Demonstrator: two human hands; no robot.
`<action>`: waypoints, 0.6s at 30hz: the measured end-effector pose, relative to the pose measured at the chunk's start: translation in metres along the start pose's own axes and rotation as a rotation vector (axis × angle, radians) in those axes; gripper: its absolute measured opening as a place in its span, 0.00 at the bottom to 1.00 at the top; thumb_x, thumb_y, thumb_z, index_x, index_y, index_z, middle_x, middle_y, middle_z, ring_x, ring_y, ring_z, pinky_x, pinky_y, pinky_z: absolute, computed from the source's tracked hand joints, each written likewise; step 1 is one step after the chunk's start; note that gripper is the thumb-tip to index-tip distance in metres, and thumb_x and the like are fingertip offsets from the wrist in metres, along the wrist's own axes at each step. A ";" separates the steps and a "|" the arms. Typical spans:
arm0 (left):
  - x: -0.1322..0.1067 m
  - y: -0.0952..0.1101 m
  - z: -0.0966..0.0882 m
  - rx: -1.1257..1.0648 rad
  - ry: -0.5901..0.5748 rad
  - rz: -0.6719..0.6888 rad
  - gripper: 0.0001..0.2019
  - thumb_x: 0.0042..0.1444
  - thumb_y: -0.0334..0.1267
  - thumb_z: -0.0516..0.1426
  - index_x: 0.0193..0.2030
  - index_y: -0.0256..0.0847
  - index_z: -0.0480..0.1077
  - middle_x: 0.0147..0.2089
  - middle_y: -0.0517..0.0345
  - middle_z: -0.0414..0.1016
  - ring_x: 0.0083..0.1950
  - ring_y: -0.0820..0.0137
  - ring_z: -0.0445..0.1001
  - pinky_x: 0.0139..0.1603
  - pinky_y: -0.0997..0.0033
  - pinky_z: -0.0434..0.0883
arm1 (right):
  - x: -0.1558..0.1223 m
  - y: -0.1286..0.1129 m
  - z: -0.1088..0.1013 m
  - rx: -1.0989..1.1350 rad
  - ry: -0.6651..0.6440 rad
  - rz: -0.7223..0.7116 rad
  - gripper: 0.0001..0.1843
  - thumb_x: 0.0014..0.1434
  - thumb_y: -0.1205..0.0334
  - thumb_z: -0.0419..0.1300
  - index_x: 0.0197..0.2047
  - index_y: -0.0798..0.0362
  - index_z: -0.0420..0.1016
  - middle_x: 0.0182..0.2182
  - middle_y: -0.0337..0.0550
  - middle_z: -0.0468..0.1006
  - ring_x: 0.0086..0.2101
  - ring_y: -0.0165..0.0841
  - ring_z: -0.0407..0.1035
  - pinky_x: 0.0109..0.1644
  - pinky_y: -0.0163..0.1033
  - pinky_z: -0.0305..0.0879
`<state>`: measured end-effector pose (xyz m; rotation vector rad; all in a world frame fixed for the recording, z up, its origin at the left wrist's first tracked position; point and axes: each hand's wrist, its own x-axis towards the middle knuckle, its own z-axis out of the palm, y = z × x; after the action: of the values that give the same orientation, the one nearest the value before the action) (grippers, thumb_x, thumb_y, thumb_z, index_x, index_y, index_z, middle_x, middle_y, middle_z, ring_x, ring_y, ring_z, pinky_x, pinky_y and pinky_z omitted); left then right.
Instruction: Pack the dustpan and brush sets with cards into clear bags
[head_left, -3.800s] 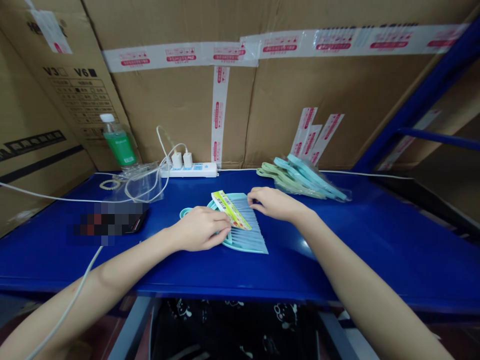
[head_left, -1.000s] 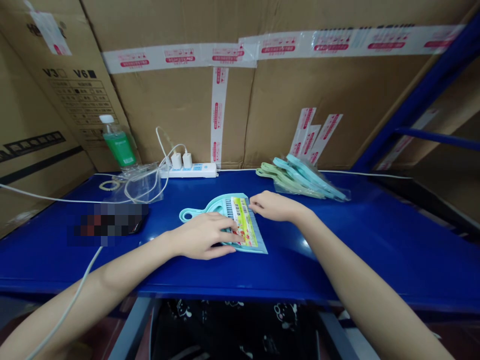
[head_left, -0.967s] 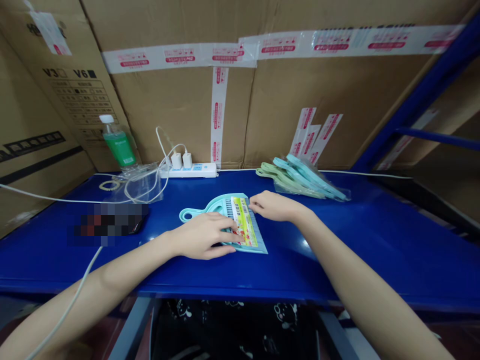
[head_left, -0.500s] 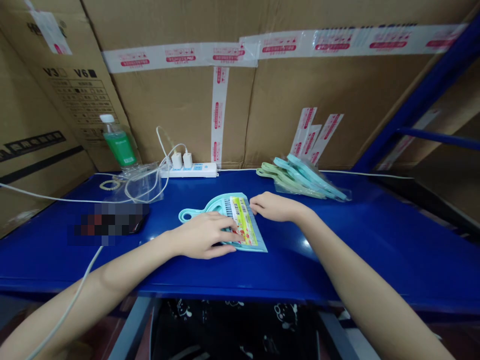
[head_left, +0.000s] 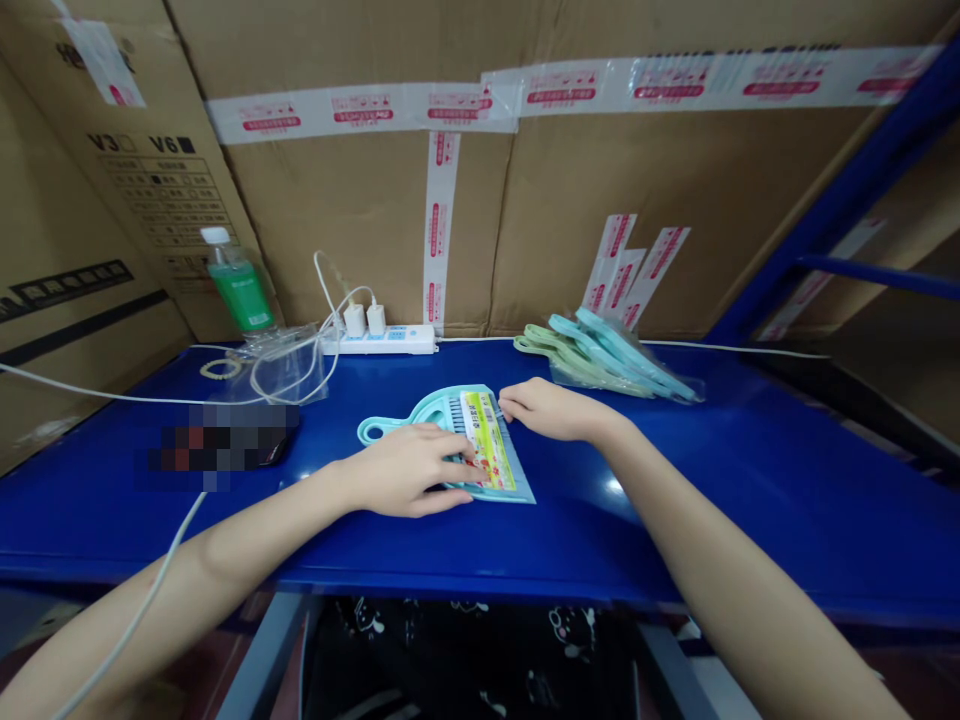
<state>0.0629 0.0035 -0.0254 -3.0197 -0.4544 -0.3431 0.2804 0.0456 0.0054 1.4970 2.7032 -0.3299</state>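
Note:
A light-blue dustpan [head_left: 433,402] lies flat on the blue table, its looped handle pointing left. A small brush [head_left: 454,410] rests in it, under a yellow and white printed label [head_left: 487,435]. My left hand [head_left: 416,470] lies over the pan and the label's lower part, fingers spread, covering part of the brush. At the pan's upper right edge is my right hand [head_left: 544,408], fingers curled and pressed together by the label's corner. What its fingertips hold, if anything, is hidden.
Green and blue dustpans in clear plastic [head_left: 607,355] lie at the back right. A white power strip [head_left: 382,340] with two chargers, loose white cables, a plastic bag [head_left: 296,365] and a green-labelled bottle [head_left: 240,285] stand back left. Cardboard walls [head_left: 360,220] border the table [head_left: 600,540].
My right hand has shifted very slightly, its knuckles a little higher at the label's corner. My left hand and the dustpan stay in place.

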 end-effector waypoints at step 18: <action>0.000 0.001 -0.001 -0.016 0.009 -0.003 0.15 0.64 0.41 0.47 0.50 0.41 0.70 0.48 0.50 0.73 0.46 0.65 0.73 0.46 0.64 0.69 | 0.003 -0.007 0.003 -0.051 -0.014 0.075 0.17 0.65 0.66 0.42 0.33 0.54 0.72 0.32 0.47 0.77 0.35 0.35 0.70 0.36 0.34 0.57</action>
<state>0.0631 0.0024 -0.0243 -3.0324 -0.4584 -0.3624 0.2729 0.0437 0.0034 1.5715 2.6160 -0.2658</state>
